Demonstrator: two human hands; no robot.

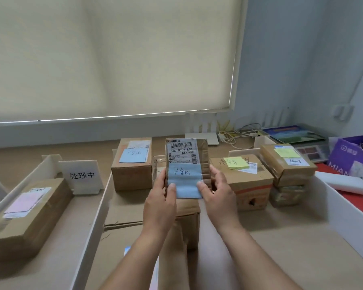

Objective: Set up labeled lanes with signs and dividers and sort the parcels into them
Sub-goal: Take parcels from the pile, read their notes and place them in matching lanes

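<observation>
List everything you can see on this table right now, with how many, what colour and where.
held parcel: one, brown with a blue note, raised at centre
blue-note box: one, brown, behind the centre lane
pink-note box: one, brown, in the left lane
yellow-note boxes: two, brown, right of centre; the right one tops a stack
sign: one, white with black characters, standing behind the left lane
dividers: white strips, between the lanes
purple bag: one, far right
white roll: one, far right on red
cables: a white tangle by the back wall
left hand: grips the held parcel's left edge
right hand: grips its right edge
</observation>
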